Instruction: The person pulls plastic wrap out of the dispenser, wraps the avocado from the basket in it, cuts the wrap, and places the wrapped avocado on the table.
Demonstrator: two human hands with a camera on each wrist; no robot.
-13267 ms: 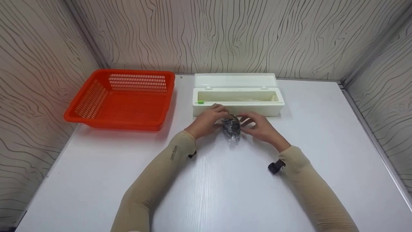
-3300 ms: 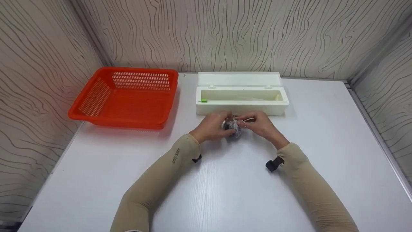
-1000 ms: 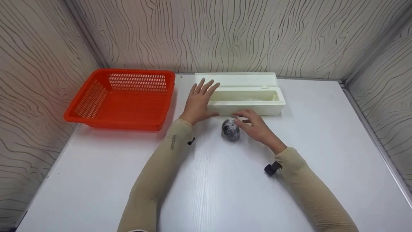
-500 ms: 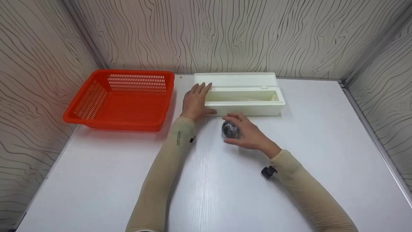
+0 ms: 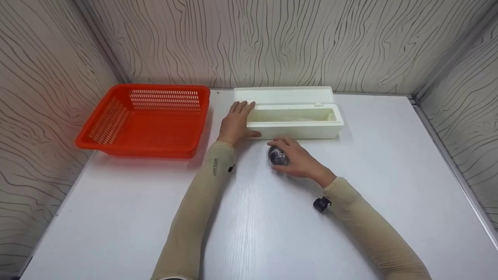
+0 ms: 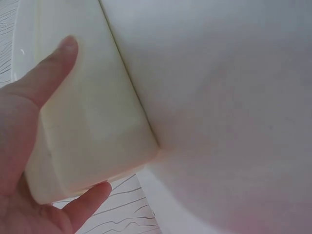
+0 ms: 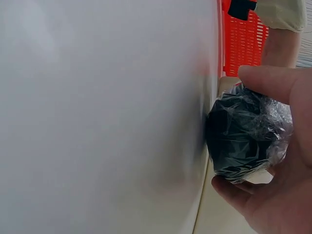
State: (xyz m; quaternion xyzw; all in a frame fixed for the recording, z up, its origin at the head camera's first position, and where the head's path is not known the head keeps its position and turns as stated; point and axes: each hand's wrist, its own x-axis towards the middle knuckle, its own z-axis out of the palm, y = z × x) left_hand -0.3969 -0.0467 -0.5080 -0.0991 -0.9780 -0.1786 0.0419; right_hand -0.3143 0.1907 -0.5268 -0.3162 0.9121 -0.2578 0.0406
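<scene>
In the head view, my left hand point(image 5: 234, 123) holds the left end of a long white cling film dispenser point(image 5: 299, 131) with its lid up. Its thumb lies along the front wall, and the other fingers reach over the top and the end, as the left wrist view also shows the dispenser point(image 6: 92, 117). My right hand point(image 5: 297, 158) grips a dark round object wrapped in clear film point(image 5: 277, 156), just in front of the dispenser. Thumb and fingers curl round the wrapped object point(image 7: 243, 134) in the right wrist view. What is under the film is unclear.
A red plastic basket point(image 5: 155, 149) with slotted walls stands at the left on the white table point(image 5: 249, 225). Patterned panels point(image 5: 272, 46) enclose the table at the back and both sides. Some clear film shows inside the dispenser.
My left hand has gone from the wrapped object to the dispenser's left end, its spread fingers settling onto it. My right hand has shifted left and closed round the wrapped object.
</scene>
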